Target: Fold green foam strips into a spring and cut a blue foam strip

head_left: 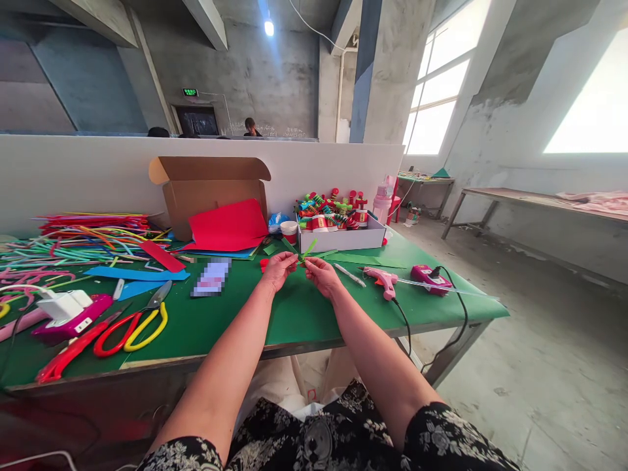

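Above the green tabletop, my left hand [281, 269] and my right hand [322, 273] are close together, fingertips pinched. Between them is a small piece made of thin bright green strips [310, 247], with ends sticking up past the fingers. Whether the strips are paper or pipe cleaner is too small to tell. Just left of my left hand lies a small red piece [264, 264], partly hidden. To the right of my right hand rest a white pen [350, 275] and a pink hot glue gun [385, 281] with a clear glue stick in its back.
A white box [343, 239] of colourful spring figures stands behind my hands, beside a paper cup [289, 230] and pink bottle [383, 201]. Leftward are an open cardboard box [216, 190], pipe cleaners [93, 226], a phone [210, 277], scissors [147, 320] and power strips [73, 317].
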A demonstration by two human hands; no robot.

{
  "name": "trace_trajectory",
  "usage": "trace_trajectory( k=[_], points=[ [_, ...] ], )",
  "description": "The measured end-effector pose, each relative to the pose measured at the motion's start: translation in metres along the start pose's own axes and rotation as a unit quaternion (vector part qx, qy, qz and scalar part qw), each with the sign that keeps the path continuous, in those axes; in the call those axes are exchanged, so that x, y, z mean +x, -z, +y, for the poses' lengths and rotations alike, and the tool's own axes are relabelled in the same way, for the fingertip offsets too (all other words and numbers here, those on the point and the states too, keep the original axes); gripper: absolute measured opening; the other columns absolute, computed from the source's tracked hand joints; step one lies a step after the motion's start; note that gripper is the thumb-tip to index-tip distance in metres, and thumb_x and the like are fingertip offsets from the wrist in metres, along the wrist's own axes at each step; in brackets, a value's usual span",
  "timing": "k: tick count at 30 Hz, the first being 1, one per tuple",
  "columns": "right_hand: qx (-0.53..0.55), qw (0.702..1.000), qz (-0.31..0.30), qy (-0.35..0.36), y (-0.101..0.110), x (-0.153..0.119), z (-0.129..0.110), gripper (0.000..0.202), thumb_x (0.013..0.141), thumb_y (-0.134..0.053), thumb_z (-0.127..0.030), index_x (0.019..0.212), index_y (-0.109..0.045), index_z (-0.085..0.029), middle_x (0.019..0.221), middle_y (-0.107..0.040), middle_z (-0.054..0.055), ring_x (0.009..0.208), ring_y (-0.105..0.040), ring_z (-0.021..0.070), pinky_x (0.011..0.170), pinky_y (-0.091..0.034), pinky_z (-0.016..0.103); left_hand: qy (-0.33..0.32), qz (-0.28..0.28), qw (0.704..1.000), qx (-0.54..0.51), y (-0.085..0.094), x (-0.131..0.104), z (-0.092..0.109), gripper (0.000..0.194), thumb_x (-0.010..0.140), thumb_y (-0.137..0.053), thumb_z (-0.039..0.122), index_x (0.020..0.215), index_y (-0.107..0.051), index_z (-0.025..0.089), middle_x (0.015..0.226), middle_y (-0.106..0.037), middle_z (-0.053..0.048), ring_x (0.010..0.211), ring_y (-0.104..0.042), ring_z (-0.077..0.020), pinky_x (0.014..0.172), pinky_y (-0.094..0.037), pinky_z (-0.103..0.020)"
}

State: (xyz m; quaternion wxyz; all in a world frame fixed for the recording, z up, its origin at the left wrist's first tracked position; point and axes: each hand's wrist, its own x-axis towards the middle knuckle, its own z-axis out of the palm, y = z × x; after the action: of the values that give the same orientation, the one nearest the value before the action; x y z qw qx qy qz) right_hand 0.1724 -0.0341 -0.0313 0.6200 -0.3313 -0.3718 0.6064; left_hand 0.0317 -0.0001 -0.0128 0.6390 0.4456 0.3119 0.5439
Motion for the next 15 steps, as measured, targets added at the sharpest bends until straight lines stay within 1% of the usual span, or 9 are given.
trace_trajectory(
  k=[3,6,12,15],
  points=[
    [0.035,0.999,0.031,0.000,0.0021,0.0035,0.0007,0.021,0.068,-0.081,-0.020,0.082,-0.065,-0.016,0.070,-0.067,-0.001,0.062,-0.064,0.0090,0.069,-0.057,0.023,-0.013,0.018,1.000,0.006,-0.0003,0.0006,0.0004,0.043,0.041,-0.090,0.038,0.064,-0.061,0.017,0.059,-0.062,0.003,0.051,-0.052,-0.0081,0.053,-0.041,-0.022],
    [0.046,0.997,0.059,-0.003,0.0048,0.0065,0.0017,0.017,0.071,-0.079,-0.017,0.074,-0.062,-0.016,0.066,-0.064,-0.001,0.066,-0.068,0.0115,0.076,-0.059,0.026,-0.022,0.032,0.999,0.009,-0.0004,0.0011,0.0008,0.043,0.041,-0.089,0.038,0.064,-0.061,0.017,0.057,-0.061,0.003,0.051,-0.052,-0.0083,0.052,-0.041,-0.022],
    [0.021,0.998,0.055,-0.001,0.0081,0.0079,0.0061,0.019,0.067,-0.081,-0.017,0.069,-0.063,-0.015,0.065,-0.067,0.001,0.066,-0.069,0.0137,0.076,-0.061,0.028,-0.019,0.019,0.999,0.042,-0.0009,0.0025,-0.0028,0.039,0.044,-0.088,0.035,0.064,-0.060,0.016,0.057,-0.058,0.004,0.050,-0.052,-0.0078,0.051,-0.041,-0.022],
    [0.010,0.998,0.055,0.000,0.0073,0.0073,0.0067,0.017,0.066,-0.081,-0.016,0.070,-0.065,-0.015,0.064,-0.067,0.001,0.067,-0.069,0.0143,0.076,-0.061,0.028,-0.017,0.000,0.998,0.067,0.0007,0.0046,-0.0063,0.037,0.045,-0.088,0.035,0.064,-0.062,0.016,0.056,-0.058,0.004,0.050,-0.052,-0.0078,0.052,-0.041,-0.022]
  ],
)
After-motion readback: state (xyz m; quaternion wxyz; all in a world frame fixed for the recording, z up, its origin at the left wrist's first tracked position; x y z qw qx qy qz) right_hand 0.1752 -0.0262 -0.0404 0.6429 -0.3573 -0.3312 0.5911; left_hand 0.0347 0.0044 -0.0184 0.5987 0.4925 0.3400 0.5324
